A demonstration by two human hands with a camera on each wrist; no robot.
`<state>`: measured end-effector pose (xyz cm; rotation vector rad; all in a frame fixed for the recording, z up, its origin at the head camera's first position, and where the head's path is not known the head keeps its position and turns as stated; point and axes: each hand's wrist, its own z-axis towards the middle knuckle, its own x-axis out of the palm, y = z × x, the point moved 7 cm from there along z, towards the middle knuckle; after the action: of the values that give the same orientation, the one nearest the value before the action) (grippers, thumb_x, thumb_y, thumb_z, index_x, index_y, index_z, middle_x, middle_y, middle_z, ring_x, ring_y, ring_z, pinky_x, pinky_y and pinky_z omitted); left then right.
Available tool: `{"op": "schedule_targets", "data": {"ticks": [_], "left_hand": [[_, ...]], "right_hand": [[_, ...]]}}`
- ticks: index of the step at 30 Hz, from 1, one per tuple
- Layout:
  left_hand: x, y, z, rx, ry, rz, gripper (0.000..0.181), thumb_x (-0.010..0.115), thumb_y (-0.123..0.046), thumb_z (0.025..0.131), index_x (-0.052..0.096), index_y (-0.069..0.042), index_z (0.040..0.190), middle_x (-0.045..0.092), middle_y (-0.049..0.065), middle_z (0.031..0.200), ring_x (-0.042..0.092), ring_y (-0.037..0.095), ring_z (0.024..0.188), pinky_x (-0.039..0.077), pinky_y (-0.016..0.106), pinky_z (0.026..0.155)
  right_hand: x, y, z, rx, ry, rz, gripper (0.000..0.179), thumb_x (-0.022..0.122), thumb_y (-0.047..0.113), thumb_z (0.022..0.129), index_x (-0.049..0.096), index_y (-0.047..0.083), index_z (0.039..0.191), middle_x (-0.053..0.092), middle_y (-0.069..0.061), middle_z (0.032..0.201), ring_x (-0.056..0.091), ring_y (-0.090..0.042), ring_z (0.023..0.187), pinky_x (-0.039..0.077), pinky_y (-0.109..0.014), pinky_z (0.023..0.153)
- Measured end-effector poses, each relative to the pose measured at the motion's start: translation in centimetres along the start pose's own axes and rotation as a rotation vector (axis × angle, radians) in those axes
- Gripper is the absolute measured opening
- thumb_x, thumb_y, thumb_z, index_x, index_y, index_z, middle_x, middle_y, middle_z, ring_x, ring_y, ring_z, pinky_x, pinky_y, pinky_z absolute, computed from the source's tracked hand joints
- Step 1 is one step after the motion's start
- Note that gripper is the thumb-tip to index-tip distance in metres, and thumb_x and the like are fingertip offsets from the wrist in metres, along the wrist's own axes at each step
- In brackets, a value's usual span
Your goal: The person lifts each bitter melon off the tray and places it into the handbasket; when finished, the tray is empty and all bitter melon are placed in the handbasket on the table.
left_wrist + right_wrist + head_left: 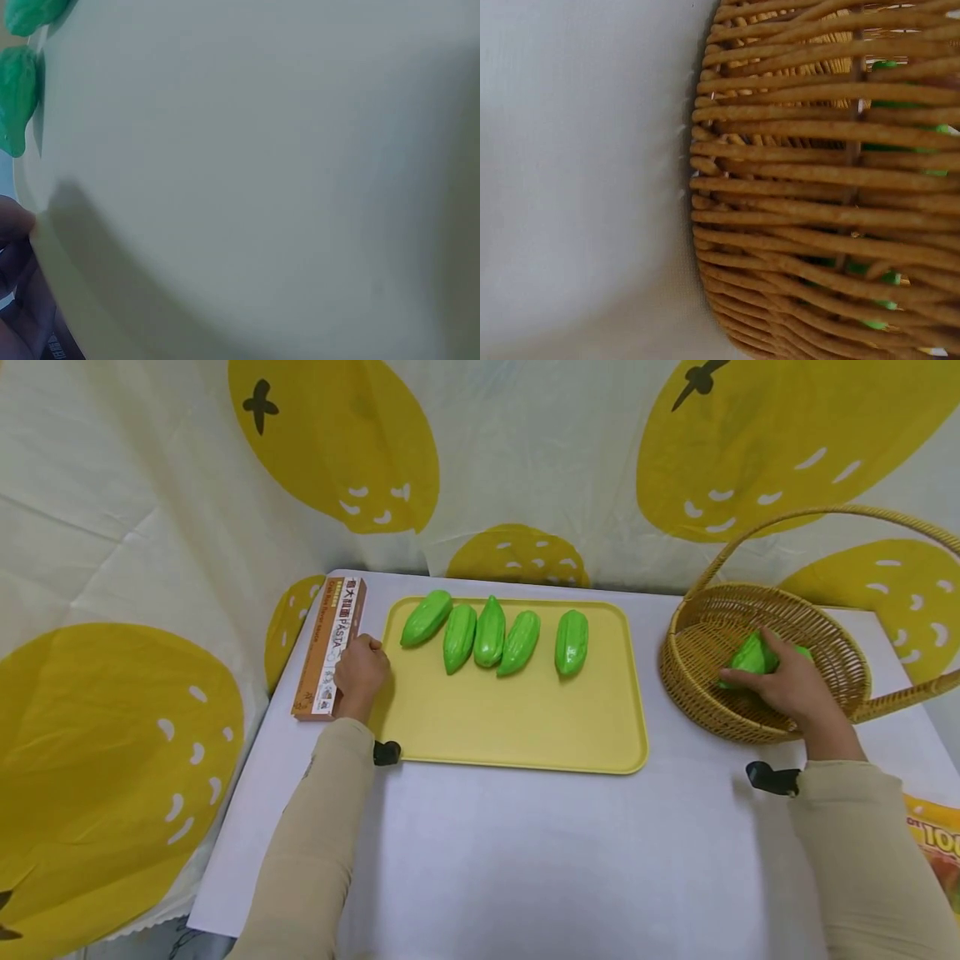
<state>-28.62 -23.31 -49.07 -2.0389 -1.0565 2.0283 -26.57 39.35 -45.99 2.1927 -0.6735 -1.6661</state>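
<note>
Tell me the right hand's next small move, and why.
Probably lift the green vegetable clear of the wicker basket: the right hand grips it, and the yellow tray, pinched at its edge by the left hand, has a gap among its five green vegetables.

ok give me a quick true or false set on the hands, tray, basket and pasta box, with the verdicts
1. The left hand touches the left rim of the yellow tray. True.
2. The right hand is empty. False: it holds a green vegetable inside the wicker basket.
3. Five green vegetables lie on the tray. True.
4. The pasta box lies between the tray and the basket. False: it lies to the left of the tray.
5. The vegetable nearest the basket on the tray lies apart from the others. True.
</note>
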Motion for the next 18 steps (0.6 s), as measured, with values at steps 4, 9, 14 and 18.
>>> {"op": "schedule_targets", "data": {"ticks": [4,9,14,18], "left_hand": [[0.1,0.0,0.0,0.000,0.001,-0.001,0.028,0.046,-0.019,0.102,0.066,-0.012,0.120,0.071,0.013,0.123,0.067,0.040,0.108,0.051,0.056,0.092],[0.1,0.0,0.0,0.003,-0.005,-0.003,0.029,0.045,-0.019,0.103,0.066,-0.012,0.122,0.071,0.013,0.124,0.067,0.040,0.108,0.052,0.056,0.092],[0.1,0.1,0.0,0.001,-0.005,0.004,0.030,0.045,-0.019,0.103,0.066,-0.012,0.124,0.071,0.013,0.125,0.067,0.039,0.107,0.053,0.055,0.090],[0.1,0.1,0.0,0.006,-0.003,0.001,0.030,0.045,-0.018,0.102,0.066,-0.011,0.123,0.071,0.013,0.124,0.067,0.039,0.106,0.053,0.056,0.089]], "right_hand": [[0.1,-0.5,0.0,0.006,0.007,-0.018,0.108,0.064,0.057,0.095,-0.010,0.014,0.161,0.009,-0.048,0.156,0.023,-0.070,0.135,0.026,-0.079,0.105],[0.2,-1.1,0.0,0.029,0.025,-0.034,0.108,0.062,0.060,0.095,-0.009,0.013,0.161,0.010,-0.050,0.154,0.025,-0.071,0.131,0.028,-0.079,0.104],[0.3,-1.1,0.2,0.036,0.024,-0.028,0.107,0.062,0.058,0.095,-0.010,0.014,0.161,0.010,-0.049,0.155,0.022,-0.071,0.133,0.026,-0.079,0.105],[0.4,-1.1,0.1,0.031,0.028,-0.024,0.107,0.062,0.056,0.096,-0.010,0.012,0.161,0.013,-0.051,0.153,0.025,-0.069,0.131,0.028,-0.079,0.104]]}}
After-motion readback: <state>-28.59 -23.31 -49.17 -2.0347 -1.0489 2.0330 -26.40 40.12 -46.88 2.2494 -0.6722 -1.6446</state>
